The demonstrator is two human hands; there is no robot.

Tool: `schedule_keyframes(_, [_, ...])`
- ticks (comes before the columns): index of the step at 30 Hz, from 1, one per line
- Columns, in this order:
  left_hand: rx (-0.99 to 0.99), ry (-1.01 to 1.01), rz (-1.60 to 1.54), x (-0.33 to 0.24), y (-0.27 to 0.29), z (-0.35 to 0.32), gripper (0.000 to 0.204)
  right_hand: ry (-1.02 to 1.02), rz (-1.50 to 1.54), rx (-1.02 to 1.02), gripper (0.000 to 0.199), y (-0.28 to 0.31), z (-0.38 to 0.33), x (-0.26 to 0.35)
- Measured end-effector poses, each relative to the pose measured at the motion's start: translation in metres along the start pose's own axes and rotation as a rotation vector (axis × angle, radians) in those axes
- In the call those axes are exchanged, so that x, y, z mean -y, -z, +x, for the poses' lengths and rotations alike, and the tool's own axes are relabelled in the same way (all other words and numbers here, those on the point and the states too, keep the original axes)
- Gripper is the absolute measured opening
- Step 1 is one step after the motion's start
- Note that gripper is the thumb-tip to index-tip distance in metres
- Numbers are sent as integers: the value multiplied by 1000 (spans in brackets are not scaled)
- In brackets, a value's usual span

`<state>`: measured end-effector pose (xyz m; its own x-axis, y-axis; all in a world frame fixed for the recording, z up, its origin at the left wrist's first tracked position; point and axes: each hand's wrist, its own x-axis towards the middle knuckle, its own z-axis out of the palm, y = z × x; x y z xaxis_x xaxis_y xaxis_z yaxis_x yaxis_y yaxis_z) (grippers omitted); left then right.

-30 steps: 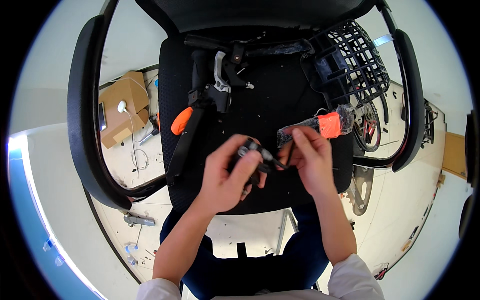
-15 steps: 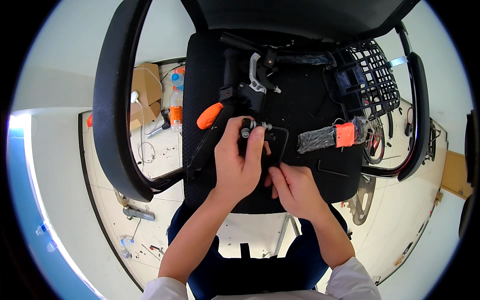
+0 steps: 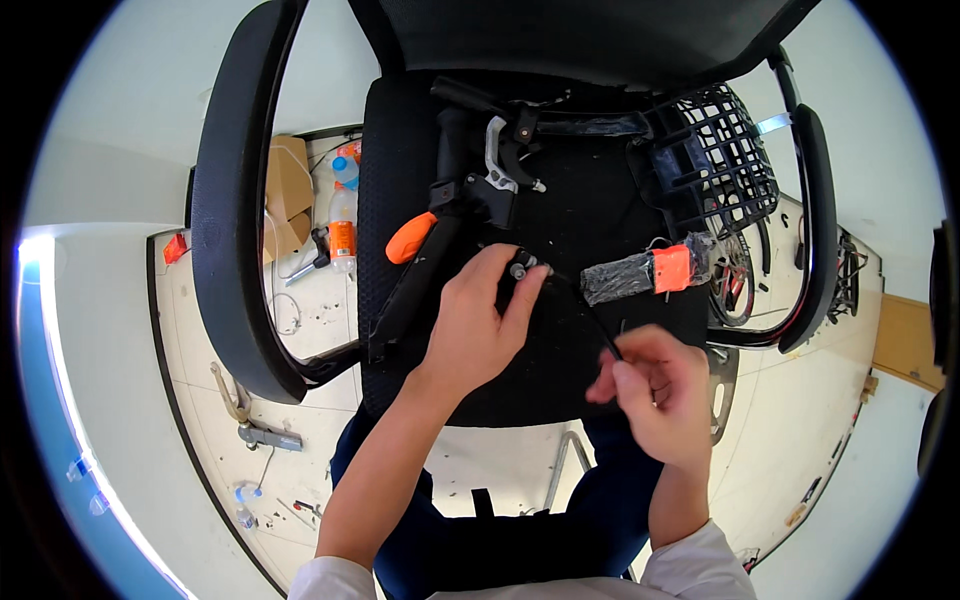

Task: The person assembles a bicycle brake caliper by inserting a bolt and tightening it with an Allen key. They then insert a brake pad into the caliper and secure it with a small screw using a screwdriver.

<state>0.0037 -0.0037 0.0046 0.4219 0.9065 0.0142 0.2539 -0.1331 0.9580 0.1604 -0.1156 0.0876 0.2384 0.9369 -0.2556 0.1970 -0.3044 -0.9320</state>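
My left hand is closed, pinching a small dark part with silvery bolts between thumb and fingers. My right hand grips the lower end of a black L-shaped hex key, whose other end reaches toward that part. Whether the key touches a bolt I cannot make out, as it is blurred. Beyond my left hand lie a silver-and-black brake lever and a black bar with an orange grip. A bundle in black plastic with an orange band rests to the right.
All this lies on the black seat of an armchair, with an armrest on either side. A black lattice basket stands at the far right of the seat. Bottles, a cardboard box and tools are on the floor.
My right hand has moved right and slightly nearer me, swinging the hex key to a slanted position. My left hand keeps hold of the bolted part, now slightly further right.
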Motion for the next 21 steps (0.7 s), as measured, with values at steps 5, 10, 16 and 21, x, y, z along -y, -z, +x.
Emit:
schedule_keyframes(5, [135, 137, -116, -2, 3, -1, 23, 507, -439, -225, 10, -4, 4, 15])
schedule_keyframes(10, [272, 121, -345, -35, 10, -19, 16, 218, 49, -359, 21, 33, 25, 30])
schedule_keyframes(16, [144, 78, -722, -104, 20, -64, 17, -135, 205, -117, 39, 20, -1, 4])
schedule_keyframes(21, [26, -38, -629, -152, 42, -113, 20, -74, 331, -88, 29, -20, -105, 33])
